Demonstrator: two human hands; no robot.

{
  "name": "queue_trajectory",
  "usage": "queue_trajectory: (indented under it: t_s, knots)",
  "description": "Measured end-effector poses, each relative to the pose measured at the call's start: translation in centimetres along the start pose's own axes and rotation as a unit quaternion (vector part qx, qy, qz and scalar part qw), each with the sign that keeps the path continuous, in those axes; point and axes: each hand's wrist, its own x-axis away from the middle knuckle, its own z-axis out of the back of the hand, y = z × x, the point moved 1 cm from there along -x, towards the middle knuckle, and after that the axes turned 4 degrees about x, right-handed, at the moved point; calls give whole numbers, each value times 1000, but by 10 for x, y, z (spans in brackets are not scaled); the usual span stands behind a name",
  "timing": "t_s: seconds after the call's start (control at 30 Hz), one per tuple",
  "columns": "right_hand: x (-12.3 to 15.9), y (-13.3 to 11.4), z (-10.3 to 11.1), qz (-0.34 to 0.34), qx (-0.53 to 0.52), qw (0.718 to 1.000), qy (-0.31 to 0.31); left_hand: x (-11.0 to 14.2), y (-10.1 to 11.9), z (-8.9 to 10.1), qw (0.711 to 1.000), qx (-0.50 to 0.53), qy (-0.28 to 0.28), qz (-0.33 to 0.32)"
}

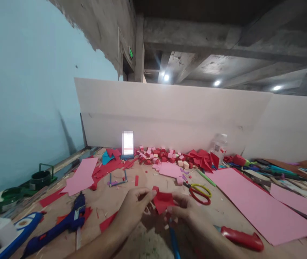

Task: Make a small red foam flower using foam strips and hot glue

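Low in the middle of the view, a small folded piece of red paper (163, 202) is held between my two hands. My left hand (138, 201) pinches its left edge between thumb and fingers. On the opposite side, my right hand (183, 207) grips the paper's right edge, thumb at the front. Under my right hand lies a blue stick-like tool (174, 239), its upper end partly hidden. Scissors (200, 194) with yellow and red handles rest just beyond my right hand. A red-handled knife (241, 237) lies to the right of my right forearm.
A blue glue gun (62, 226) lies at left. Pink and red paper cubes (161, 154) are heaped at the back, near a clear bottle (219, 145). A large pink sheet (258, 201) covers the right side. A white board (169, 115) stands behind the table.
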Motion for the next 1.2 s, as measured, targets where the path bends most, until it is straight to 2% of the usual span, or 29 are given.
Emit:
queue_trajectory:
  t_s: [0.13, 0.33, 0.5, 0.6, 0.73, 0.97, 1.1, 1.2]
  knots:
    - [10, -8, -4, -36, 21, 999, 2, 4, 4, 0, 999, -25, 17, -32]
    - [10, -16, -2, -59, 76, 995, 4, 9, 5, -2, 999, -28, -18, -14]
    - [7, -15, 5, -22, 78, 996, 43, 11, 7, -1, 993, -33, 18, -108]
    - [6, -15, 6, -9, 57, 997, 58, 12, 7, -1, 986, -52, -20, -160]
    - [6, -15, 5, -4, 40, 997, 64, 12, 3, -3, 986, -67, -71, -137]
    - [6, -11, 3, -20, 49, 997, 55, 10, -1, -5, 990, -56, -46, -123]
    - [7, -12, 2, -14, 57, 997, 46, 9, 0, -5, 990, -42, -46, -128]
    - [8, -14, 1, -8, 62, 997, 33, 8, 1, -5, 993, -15, -48, -107]
